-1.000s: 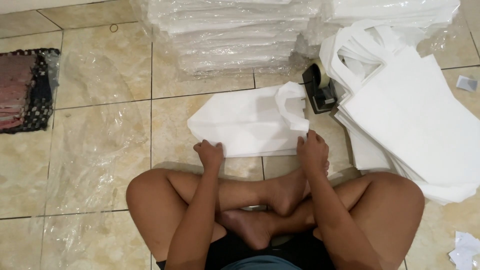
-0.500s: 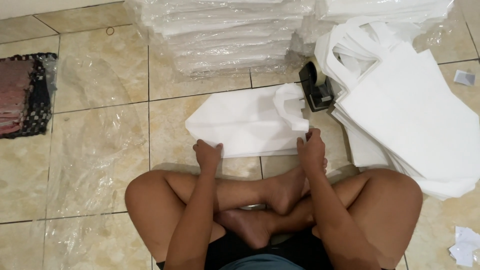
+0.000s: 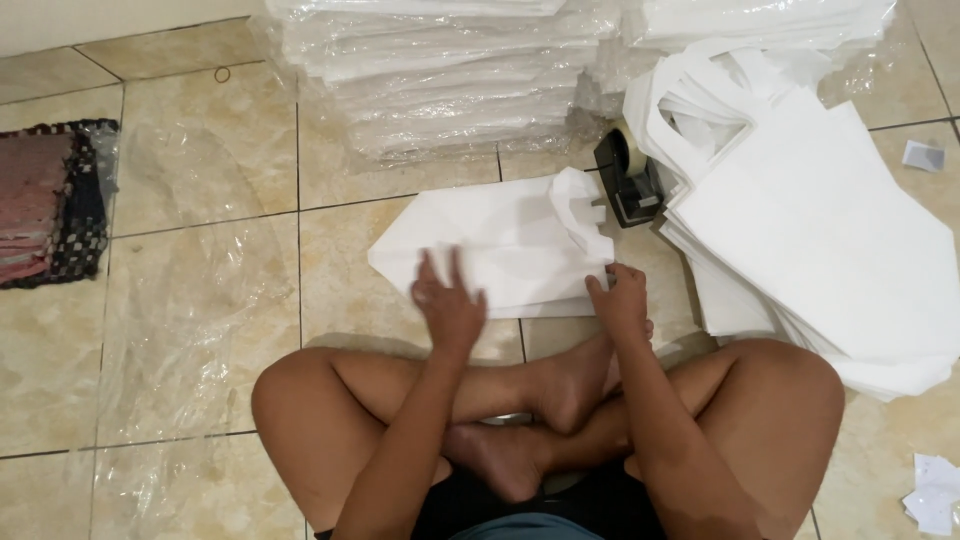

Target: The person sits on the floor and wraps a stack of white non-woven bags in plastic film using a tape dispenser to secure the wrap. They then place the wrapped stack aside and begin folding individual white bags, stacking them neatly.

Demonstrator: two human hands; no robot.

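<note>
Down on the tiled floor (image 3: pixel 200 130), a folded white non-woven fabric bag (image 3: pixel 500 245) lies just in front of crossed legs. Left hand (image 3: pixel 448 300) flat, fingers spread, pressing its near edge; right hand (image 3: pixel 620 298) pinches the bag's right corner. Black tape dispenser (image 3: pixel 630 180) sits nearby, w/ a stack of flat white bags (image 3: pixel 820 240) to the right.

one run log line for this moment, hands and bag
left hand: flat on folded white bag | right hand: on bag's near right edge | tape dispenser: beside bag stack
</note>
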